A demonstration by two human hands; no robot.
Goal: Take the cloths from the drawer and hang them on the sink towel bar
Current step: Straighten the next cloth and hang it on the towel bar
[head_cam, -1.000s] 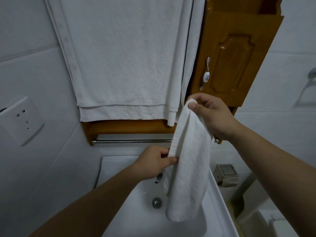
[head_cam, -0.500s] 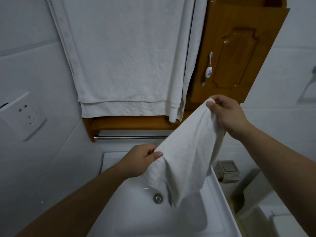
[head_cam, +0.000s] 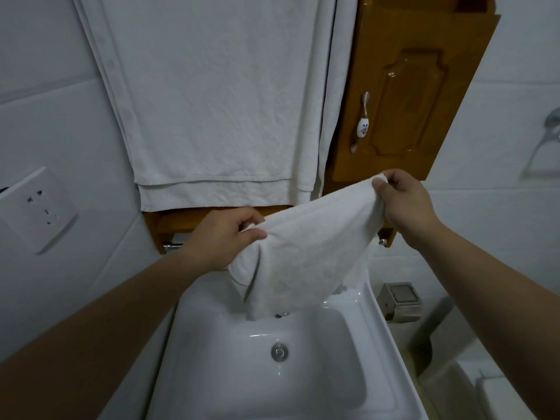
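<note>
A small white cloth (head_cam: 306,253) is stretched between both my hands above the white sink (head_cam: 260,383). My left hand (head_cam: 224,237) pinches its left corner, and my right hand (head_cam: 406,204) pinches its upper right corner, held higher. The cloth's lower part sags toward the basin. The metal towel bar (head_cam: 173,247) runs under the wooden shelf (head_cam: 181,219); only its left end and its right bracket (head_cam: 383,241) show, the rest is hidden behind my hand and the cloth.
A large white towel (head_cam: 218,101) hangs down the wall above the shelf. A wooden cabinet door (head_cam: 403,95) with a ceramic handle stands open at the upper right. A wall socket (head_cam: 36,207) is at left; a metal holder (head_cam: 400,301) sits right of the sink.
The cloth hung bunched from my right hand; both hands have since moved apart and spread it wide, with the left hand rising in front of the towel bar.
</note>
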